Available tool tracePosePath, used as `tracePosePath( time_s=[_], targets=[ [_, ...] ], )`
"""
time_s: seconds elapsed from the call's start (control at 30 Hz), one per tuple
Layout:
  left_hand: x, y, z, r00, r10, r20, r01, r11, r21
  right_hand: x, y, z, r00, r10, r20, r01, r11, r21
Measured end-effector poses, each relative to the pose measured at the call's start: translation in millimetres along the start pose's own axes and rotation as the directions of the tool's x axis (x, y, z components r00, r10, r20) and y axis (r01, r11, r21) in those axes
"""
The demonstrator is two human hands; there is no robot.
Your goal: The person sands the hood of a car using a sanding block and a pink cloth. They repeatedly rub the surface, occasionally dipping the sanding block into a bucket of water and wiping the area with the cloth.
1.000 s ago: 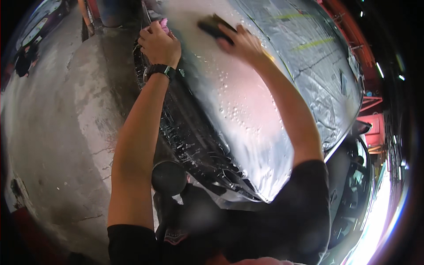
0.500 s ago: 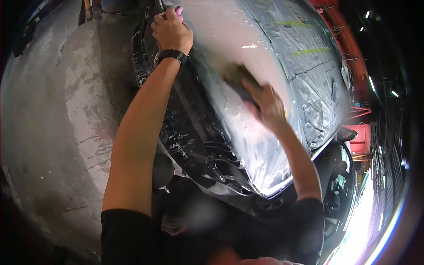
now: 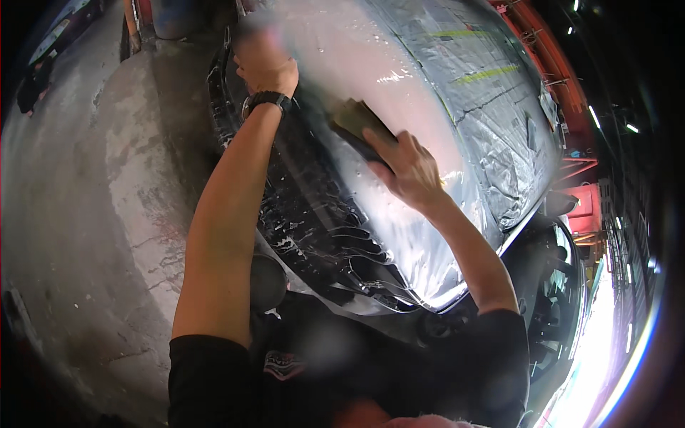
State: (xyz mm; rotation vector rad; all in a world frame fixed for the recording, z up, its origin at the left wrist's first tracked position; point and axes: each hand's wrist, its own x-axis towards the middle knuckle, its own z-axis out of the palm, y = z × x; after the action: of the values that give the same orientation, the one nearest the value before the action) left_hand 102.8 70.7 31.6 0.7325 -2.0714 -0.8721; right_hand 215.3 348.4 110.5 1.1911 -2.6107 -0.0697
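Observation:
The wet, pale bonnet [image 3: 342,43] of a car stretches away from me, with milky streaks and droplets over it. My right hand [image 3: 410,171] is closed on a folded, brown-green sheet of sandpaper [image 3: 360,123], which lies flat against the bonnet near its front edge. Thumb and fingers press along its near end; whether a block sits inside I cannot tell. Farther off at the left, my left hand [image 3: 267,68], with a black watch on the wrist, is closed round a small pink cloth or sponge. Motion blur smears its fingertips and hides most of that wad.
Crumpled clear plastic sheeting [image 3: 499,153] covers the car behind the bonnet. Below the bonnet's front edge is the wet black bumper and grille [image 3: 307,178]. Concrete floor [image 3: 93,214] lies to the left. Another person [image 3: 34,85] is at the far left, and another dark car [image 3: 549,299] stands at right.
My right hand has slid the sandpaper a little left across the bonnet. The left hand has shifted slightly left, and the pink wad has become blurred.

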Motion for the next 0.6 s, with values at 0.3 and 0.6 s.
tracePosePath(
  time_s=[0.3,0.6],
  targets=[
    [-12,16,7,0.998,0.061,0.006,-0.060,0.997,-0.047,210,60,52,0.959,0.283,0.026,-0.275,0.947,-0.165],
    [2,0,1,1.000,0.014,-0.006,-0.014,0.999,0.033,-48,9,-1,0.998,0.042,-0.054,-0.040,0.998,0.040]
  ],
)
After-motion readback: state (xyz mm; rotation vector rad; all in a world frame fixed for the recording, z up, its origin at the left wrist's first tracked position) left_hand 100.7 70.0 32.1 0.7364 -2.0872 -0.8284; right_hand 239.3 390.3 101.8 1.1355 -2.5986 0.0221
